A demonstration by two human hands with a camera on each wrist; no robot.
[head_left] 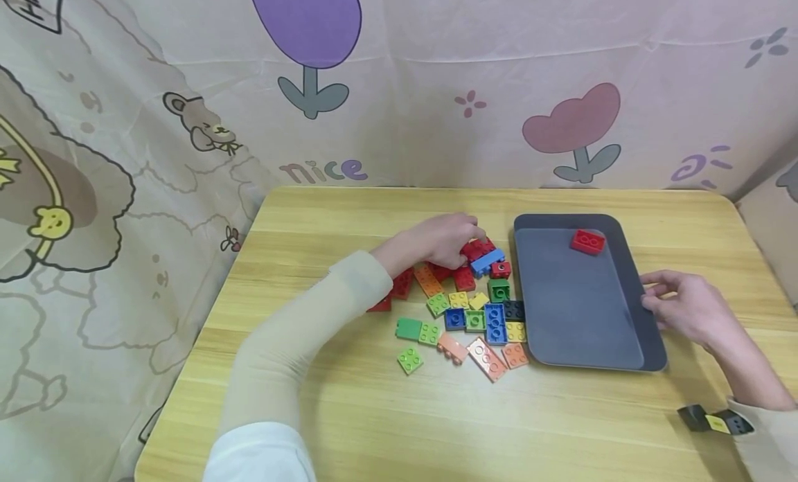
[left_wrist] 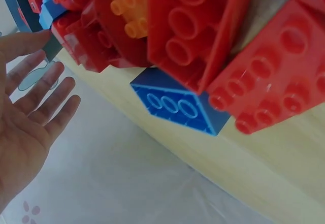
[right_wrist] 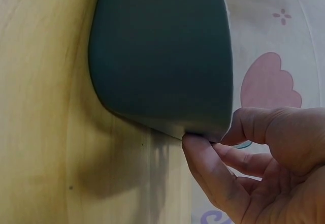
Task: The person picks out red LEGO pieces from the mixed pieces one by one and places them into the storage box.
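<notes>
My left hand (head_left: 444,238) reaches over the far side of a heap of toy building bricks, beside red bricks (head_left: 479,248) and a blue brick (head_left: 488,262). In the left wrist view its fingers (left_wrist: 48,94) are extended and spread, with no brick seen in its grasp. My right hand (head_left: 688,305) pinches the right rim of a dark grey tray (head_left: 576,316). The right wrist view shows thumb and fingertips (right_wrist: 200,150) at the tray's edge. One red brick (head_left: 588,242) lies inside the tray, near its far right corner.
Left of the tray lie more bricks: an orange brick (head_left: 427,280), green bricks (head_left: 429,333), dark blue bricks (head_left: 495,323) and a salmon brick (head_left: 487,359). Another blue brick (left_wrist: 175,102) lies among large red ones. A printed cloth (head_left: 424,122) hangs behind the wooden table (head_left: 436,426).
</notes>
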